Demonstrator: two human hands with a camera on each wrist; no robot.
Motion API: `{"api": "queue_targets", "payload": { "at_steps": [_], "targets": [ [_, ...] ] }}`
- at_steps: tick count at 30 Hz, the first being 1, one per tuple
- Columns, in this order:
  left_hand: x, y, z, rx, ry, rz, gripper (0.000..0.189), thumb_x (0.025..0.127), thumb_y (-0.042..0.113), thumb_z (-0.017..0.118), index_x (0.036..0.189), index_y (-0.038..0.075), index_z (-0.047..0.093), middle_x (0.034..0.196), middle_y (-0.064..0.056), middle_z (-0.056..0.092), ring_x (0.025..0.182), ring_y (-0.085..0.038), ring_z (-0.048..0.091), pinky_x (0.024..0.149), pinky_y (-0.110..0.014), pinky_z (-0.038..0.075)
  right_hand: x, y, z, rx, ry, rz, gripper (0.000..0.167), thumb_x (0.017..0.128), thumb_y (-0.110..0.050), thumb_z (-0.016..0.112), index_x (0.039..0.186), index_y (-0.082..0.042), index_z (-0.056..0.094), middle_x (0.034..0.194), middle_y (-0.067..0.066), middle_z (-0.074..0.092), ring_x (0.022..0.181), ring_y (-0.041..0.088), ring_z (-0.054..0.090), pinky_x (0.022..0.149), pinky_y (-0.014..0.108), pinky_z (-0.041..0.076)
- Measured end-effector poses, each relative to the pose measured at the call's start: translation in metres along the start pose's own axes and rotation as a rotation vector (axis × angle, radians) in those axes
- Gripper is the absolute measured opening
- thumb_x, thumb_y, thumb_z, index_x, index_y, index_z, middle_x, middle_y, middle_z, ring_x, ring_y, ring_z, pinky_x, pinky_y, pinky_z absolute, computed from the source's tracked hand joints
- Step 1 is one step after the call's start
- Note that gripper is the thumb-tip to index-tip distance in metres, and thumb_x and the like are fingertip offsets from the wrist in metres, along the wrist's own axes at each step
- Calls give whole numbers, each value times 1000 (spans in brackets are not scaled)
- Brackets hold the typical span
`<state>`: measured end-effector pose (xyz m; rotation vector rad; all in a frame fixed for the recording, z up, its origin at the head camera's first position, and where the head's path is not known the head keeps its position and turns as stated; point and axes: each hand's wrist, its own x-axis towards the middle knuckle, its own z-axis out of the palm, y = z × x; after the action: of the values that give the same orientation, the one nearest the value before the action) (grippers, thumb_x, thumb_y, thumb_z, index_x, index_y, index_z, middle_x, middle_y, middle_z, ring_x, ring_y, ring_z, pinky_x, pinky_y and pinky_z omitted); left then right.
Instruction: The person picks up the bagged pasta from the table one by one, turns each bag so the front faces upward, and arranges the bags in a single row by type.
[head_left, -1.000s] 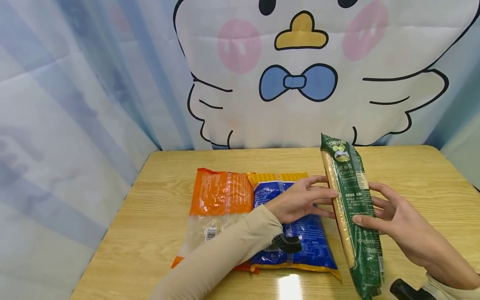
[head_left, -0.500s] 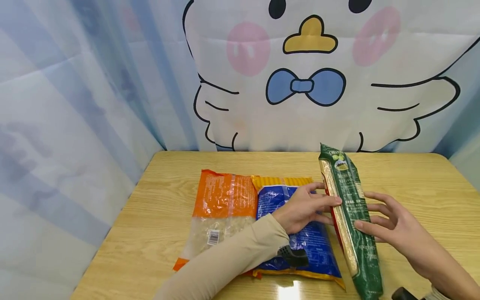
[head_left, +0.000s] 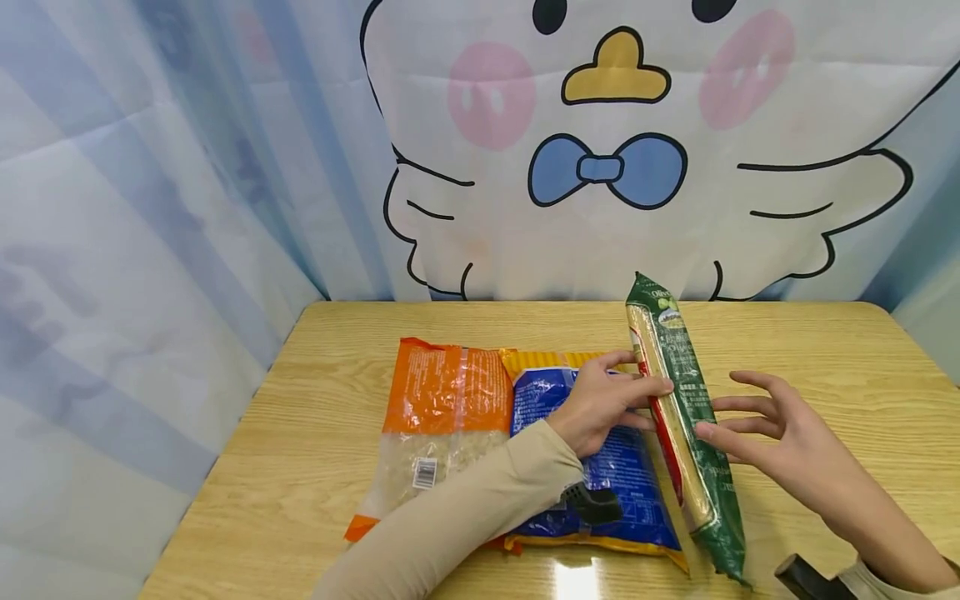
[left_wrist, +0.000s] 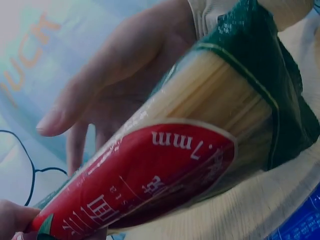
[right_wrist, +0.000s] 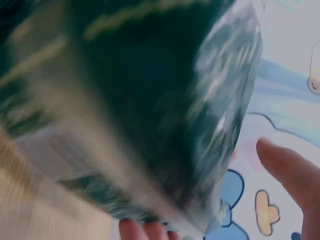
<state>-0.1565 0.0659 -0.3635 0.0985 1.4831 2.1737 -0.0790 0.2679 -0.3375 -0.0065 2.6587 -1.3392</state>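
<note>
A green spaghetti packet with a red label and a clear window stands tilted above the table, right of the blue bag. My left hand pinches its left edge, thumb over the front. In the left wrist view the strands and red label fill the middle. My right hand is beside the packet's right edge with spread, relaxed fingers. Its thumb stands off the packet in the right wrist view, while its other fingertips are right at the green wrapper.
Left of the packet, a blue bag with yellow ends lies flat, partly under my left forearm. Beside it lies an orange and clear bag. The wooden table ends at a curtain printed with a cartoon bird.
The packet has shifted left and turned, showing more of its red label and clear window. My right hand has loosened from the packet; my left hand keeps its hold.
</note>
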Motion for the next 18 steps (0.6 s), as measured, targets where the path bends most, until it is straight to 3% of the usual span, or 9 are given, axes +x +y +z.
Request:
{"api": "queue_targets", "payload": {
  "at_steps": [3, 5, 12, 18],
  "targets": [
    [0, 1, 3, -4, 22, 22, 48, 86, 2, 73, 130, 13, 56, 97, -10, 72, 91, -30, 73, 59, -33, 61, 2, -7, 4, -92, -6, 9, 92, 94, -42, 67, 157, -3, 13, 144, 37, 40, 120, 47, 55, 78, 53, 58],
    [-1, 1, 5, -5, 38, 30, 46, 85, 1, 73, 127, 13, 58, 96, -10, 72, 90, -32, 73, 59, -36, 61, 4, -9, 7, -131, -9, 1, 93, 92, -44, 70, 156, -4, 16, 143, 38, 40, 121, 55, 51, 78, 57, 56],
    [-2, 0, 11, 10, 82, 55, 43, 84, -1, 74, 122, 15, 60, 94, -10, 72, 87, -36, 73, 59, -41, 61, 8, -9, 16, -209, 6, -19, 101, 86, -48, 74, 154, -1, 17, 139, 38, 41, 116, 59, 50, 72, 55, 58],
    [-1, 0, 13, 50, 126, 61, 44, 83, -1, 76, 121, 16, 60, 94, -11, 73, 83, -35, 73, 60, -45, 61, 9, -10, 21, -218, 53, -92, 100, 86, -43, 76, 153, 1, 17, 134, 38, 46, 111, 56, 55, 69, 52, 59]
  ]
}}
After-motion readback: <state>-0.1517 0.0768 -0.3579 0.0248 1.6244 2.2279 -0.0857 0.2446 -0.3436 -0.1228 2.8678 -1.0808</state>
